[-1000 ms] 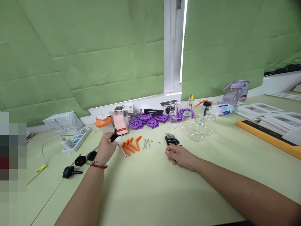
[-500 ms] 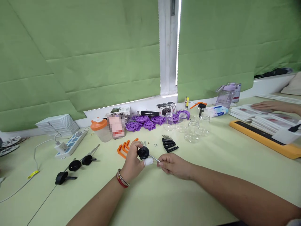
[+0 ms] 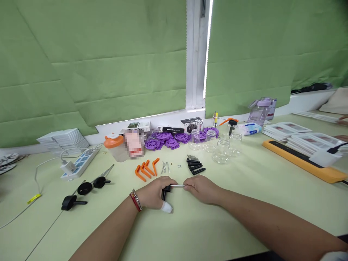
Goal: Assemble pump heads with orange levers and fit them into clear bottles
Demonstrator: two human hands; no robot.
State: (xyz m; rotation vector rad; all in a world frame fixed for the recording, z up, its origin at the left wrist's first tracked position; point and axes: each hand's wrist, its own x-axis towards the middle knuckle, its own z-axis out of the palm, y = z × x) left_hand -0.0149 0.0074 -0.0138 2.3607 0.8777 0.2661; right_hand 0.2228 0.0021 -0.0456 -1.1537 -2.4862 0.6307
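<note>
1. Near the front middle of the pale green worktop (image 3: 244, 203), both hands meet over one small part; the left hand (image 3: 153, 195) is curled shut around a black knob (image 3: 165, 192) with a thin metal rod (image 3: 177, 186) sticking out of it, a white wrap covering one fingertip; the right hand (image 3: 199, 188) pinches the rod's free end between closed fingertips.
2. That knob-and-rod piece lies low, just above or touching the worktop, between the two hands; which of the two I cannot tell.
3. Judging by its look, the piece is light and stiff; the rod is smooth, slim metal and likely slippery, so the broader black knob seems the surer place to hold, with the rod only steadied at its tip.
4. Left of the hands lie three more black knobs with rods (image 3: 85, 188), well apart from the held one.
5. Just beyond the hands sit orange angled pieces (image 3: 146, 169), a few metal pins (image 3: 165, 167) and a cluster of black bits (image 3: 195, 165).
6. Farther back stand clear glass jars (image 3: 220, 150), purple gear-like discs (image 3: 165, 139), an orange-lidded cup (image 3: 113, 146) and a power strip (image 3: 78, 163); at the far right, stacked cards rest on an orange board (image 3: 301, 161), where another person's hand (image 3: 343, 116) shows at the edge.
</note>
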